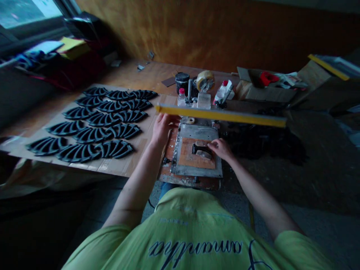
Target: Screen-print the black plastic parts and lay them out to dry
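My left hand [161,127] is at the left end of a raised yellow-edged frame [222,114], its fingers curled under the edge and partly hidden by it. With thumb and fingers closed, my right hand [221,149] pinches the right end of a small black slatted piece [201,150]. This piece lies over a pale raised block on a brown wooden board [187,159]. Beneath the board is a grey metal plate [181,133], mounted on a paint-spattered base. Similar black fan-shaped pieces [81,152] lie in rows on cardboard to the left.
Behind the plate stand a black tub [182,81], a roll of tape [205,81] and bottles with red caps [181,98]. An open cardboard box [264,93] sits at the back right. Dark material [267,144] is heaped right of the plate. A dark red container [73,71] stands far left.
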### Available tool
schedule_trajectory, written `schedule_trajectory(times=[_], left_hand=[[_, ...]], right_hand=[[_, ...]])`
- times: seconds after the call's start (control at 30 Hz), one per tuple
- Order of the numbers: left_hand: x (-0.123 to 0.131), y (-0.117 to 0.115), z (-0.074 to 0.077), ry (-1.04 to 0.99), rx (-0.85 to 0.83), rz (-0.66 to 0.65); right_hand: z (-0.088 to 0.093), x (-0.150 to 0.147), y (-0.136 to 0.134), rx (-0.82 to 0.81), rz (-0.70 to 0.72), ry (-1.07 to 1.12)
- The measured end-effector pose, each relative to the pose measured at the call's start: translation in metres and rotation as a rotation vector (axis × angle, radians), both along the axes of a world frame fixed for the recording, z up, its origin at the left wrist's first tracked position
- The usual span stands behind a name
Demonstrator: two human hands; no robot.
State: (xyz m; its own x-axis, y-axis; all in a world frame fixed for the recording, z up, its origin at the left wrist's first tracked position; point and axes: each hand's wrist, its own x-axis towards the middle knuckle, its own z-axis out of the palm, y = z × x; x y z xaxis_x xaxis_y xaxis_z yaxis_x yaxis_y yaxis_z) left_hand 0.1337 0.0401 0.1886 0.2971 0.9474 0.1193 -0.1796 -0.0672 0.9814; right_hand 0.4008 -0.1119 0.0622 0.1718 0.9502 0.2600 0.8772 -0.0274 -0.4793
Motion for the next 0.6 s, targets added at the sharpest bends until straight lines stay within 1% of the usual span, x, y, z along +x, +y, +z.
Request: schedule_trajectory(times=[0.07,0.1,0.13,0.17,0.2,0.23,0.27,0.3,0.33,0.37,0.4,0.43,0.47,0.5,0.53,0.57,0.6], left_hand=[[0.009,0.012,0.011,-0.004,0.031,-0.030],[0.011,0.016,0.014,-0.005,0.039,-0.034],[0.012,0.016,0.013,-0.008,0.038,-0.022],[0.012,0.013,0.010,-0.013,0.019,0.005],[0.010,0.005,0.003,-0.010,-0.023,0.030],[0.008,-0.007,-0.007,0.014,-0.099,0.021],[0.007,-0.023,-0.020,0.060,-0.203,-0.021],[0.005,-0.042,-0.034,0.125,-0.326,-0.096],[0.004,-0.062,-0.048,0.230,-0.492,-0.263],[0.003,-0.081,-0.062,0.293,-0.618,-0.364],[0.002,-0.097,-0.075,0.268,-0.676,-0.395],[0.001,-0.108,-0.086,0.234,-0.717,-0.394],[-0.002,-0.113,-0.095,0.195,-0.733,-0.359],[-0.007,-0.112,-0.102,0.176,-0.723,-0.309],[-0.015,-0.106,-0.107,0.199,-0.689,-0.249],[-0.025,-0.094,-0.112,0.272,-0.626,-0.185],[-0.038,-0.079,-0.117,0.394,-0.537,-0.123]], right_hand=[[-0.014,-0.028,-0.001,-0.075,-0.004,-0.121],[-0.017,-0.038,0.001,-0.122,-0.007,-0.176],[-0.017,-0.046,0.003,-0.175,-0.018,-0.208],[-0.016,-0.051,0.006,-0.227,-0.042,-0.208],[-0.013,-0.055,0.008,-0.270,-0.081,-0.183],[-0.009,-0.059,0.010,-0.291,-0.127,-0.142],[-0.005,-0.064,0.010,-0.281,-0.174,-0.098],[-0.002,-0.072,0.009,-0.240,-0.214,-0.059],[0.002,-0.082,0.006,-0.180,-0.232,-0.032],[0.005,-0.093,0.003,-0.120,-0.213,-0.016],[0.008,-0.104,-0.001,-0.076,-0.146,-0.009],[0.012,-0.113,-0.004,-0.052,-0.034,-0.007],[0.015,-0.117,-0.008,-0.044,0.095,-0.005],[0.018,-0.115,-0.010,-0.045,0.192,-0.005],[0.021,-0.106,-0.013,-0.048,0.228,-0.007],[0.023,-0.090,-0.014,-0.048,0.197,-0.012],[0.024,-0.069,-0.016,-0.047,0.093,-0.018]])
